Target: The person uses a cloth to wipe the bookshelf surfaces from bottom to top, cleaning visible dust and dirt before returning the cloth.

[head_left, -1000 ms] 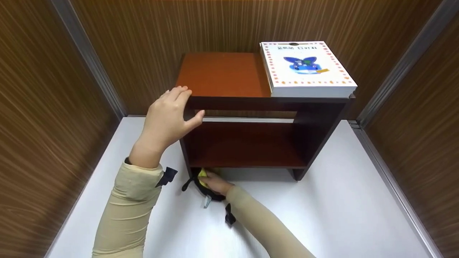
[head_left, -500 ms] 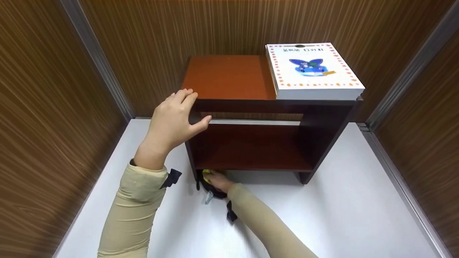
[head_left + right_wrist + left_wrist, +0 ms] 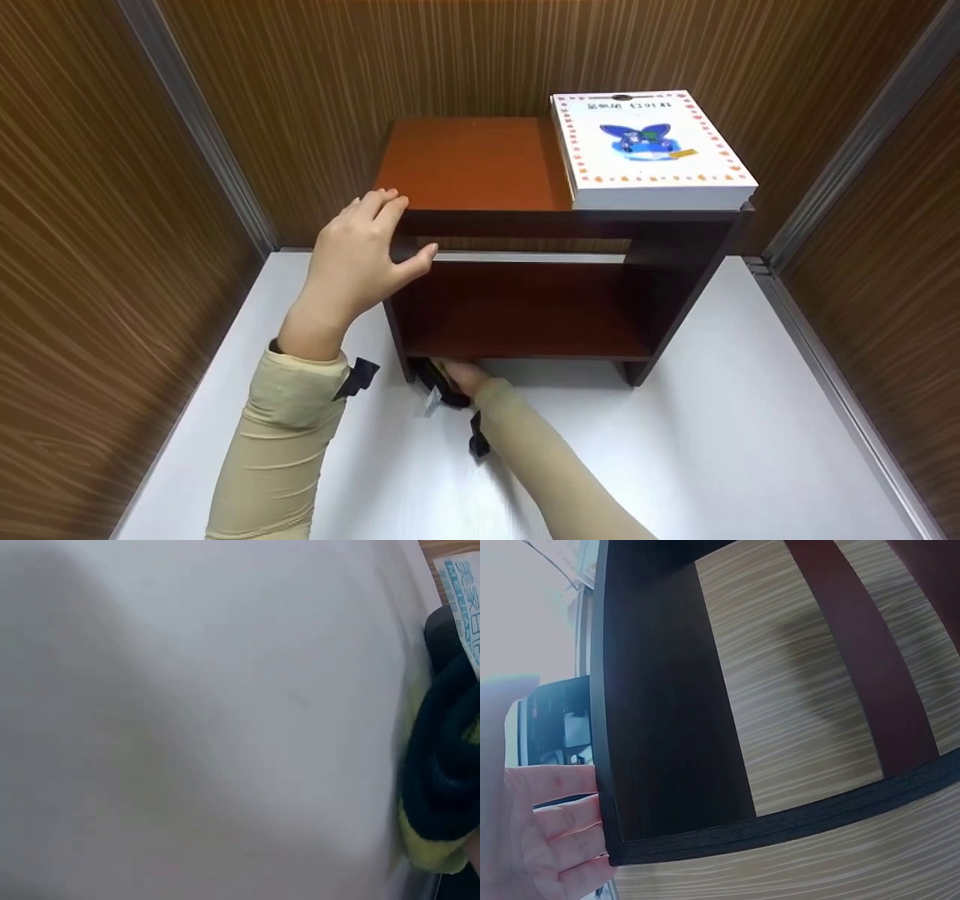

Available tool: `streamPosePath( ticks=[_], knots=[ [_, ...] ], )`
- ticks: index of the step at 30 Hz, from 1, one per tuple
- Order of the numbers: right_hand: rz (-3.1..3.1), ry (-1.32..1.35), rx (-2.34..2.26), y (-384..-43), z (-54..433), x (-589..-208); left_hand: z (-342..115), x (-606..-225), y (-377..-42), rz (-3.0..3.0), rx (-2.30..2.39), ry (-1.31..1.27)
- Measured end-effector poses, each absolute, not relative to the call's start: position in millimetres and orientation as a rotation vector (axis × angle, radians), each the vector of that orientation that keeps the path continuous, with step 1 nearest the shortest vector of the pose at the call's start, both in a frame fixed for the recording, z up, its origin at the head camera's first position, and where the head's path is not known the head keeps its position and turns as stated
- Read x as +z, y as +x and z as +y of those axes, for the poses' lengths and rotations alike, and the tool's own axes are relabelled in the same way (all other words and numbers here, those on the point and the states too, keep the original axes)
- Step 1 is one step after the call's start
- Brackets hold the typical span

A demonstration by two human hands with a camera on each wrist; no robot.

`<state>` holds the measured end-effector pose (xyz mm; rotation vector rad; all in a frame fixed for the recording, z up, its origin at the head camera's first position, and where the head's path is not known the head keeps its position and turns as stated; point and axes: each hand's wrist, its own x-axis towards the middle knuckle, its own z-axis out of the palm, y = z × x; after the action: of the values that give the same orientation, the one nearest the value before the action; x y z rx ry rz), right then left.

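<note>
My left hand [image 3: 354,253] rests on the top left edge of a small dark brown shelf unit [image 3: 525,311], thumb held out and fingers extended. In the left wrist view, its fingers [image 3: 576,814] lie along the outside of the dark side panel [image 3: 679,712]. My right hand [image 3: 466,376] reaches under the lowest board at the left and holds a black and yellow plush thing with a white tag [image 3: 433,401]. Its fingertips are hidden under the board. The right wrist view has the plush thing [image 3: 442,765], dark and fuzzy with yellow-green edges, at its right edge.
Thick books [image 3: 652,142], the top one white with a blue butterfly-like picture, lie on the right half of the shelf's top. The unit stands on a white surface [image 3: 712,435] with wood-patterned walls [image 3: 465,60] behind and on both sides.
My right hand has moved farther under the lowest board with the plush thing, so less of its yellow part shows. The left hand stays on the shelf's edge. The head view shifted slightly.
</note>
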<state>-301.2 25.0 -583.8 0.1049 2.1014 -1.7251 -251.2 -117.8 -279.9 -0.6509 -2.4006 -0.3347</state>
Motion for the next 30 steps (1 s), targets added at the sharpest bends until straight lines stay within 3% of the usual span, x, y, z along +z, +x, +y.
streamPosePath(
  ticks=[17, 30],
  knots=[
    [1.959, -0.079, -1.777, -297, 15, -594, -121, -281, -252, -2.341, -0.364, -0.632],
    [2.1, 0.041, -1.685, -303, 12, -595, -118, -285, -250, -2.365, -0.364, -0.625]
  ],
)
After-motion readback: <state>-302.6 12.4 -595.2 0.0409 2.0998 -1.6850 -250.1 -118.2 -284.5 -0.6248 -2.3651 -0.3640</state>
